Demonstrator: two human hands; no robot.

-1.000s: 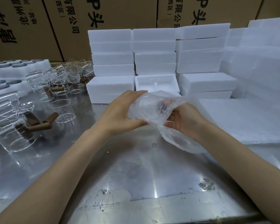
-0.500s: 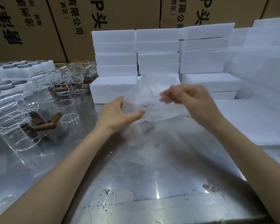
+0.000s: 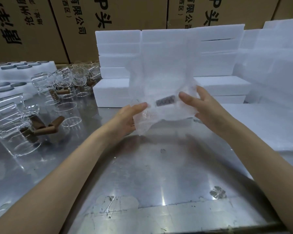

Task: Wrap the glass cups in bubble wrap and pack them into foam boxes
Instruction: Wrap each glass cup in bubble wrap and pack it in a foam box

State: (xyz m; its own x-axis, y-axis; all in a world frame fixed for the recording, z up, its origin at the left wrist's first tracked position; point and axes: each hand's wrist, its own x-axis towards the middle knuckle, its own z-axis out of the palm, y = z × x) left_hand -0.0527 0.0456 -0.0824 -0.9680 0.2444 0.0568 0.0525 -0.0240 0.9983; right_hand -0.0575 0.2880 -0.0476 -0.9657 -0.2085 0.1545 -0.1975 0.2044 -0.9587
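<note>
A glass cup with a brown handle (image 3: 165, 103) lies sideways inside a sheet of bubble wrap (image 3: 161, 73), held above the steel table. The loose part of the sheet stands up high and blurred in front of the foam boxes. My left hand (image 3: 127, 116) grips the wrapped cup from the left, thumb on top. My right hand (image 3: 201, 105) holds the right end with thumb and fingers round it. White foam boxes (image 3: 117, 49) are stacked behind.
Several bare glass cups with brown handles (image 3: 41, 125) lie on the steel table (image 3: 159, 174) at the left. Foam trays with round slots (image 3: 8, 73) sit at far left. A flat pile of bubble wrap sheets (image 3: 269, 125) lies at right. Cardboard cartons line the back.
The bubble wrap sheet has been flipped up over the cup and now stands tall. My right hand moved from pinching the sheet's edge to holding the right end of the bundle.
</note>
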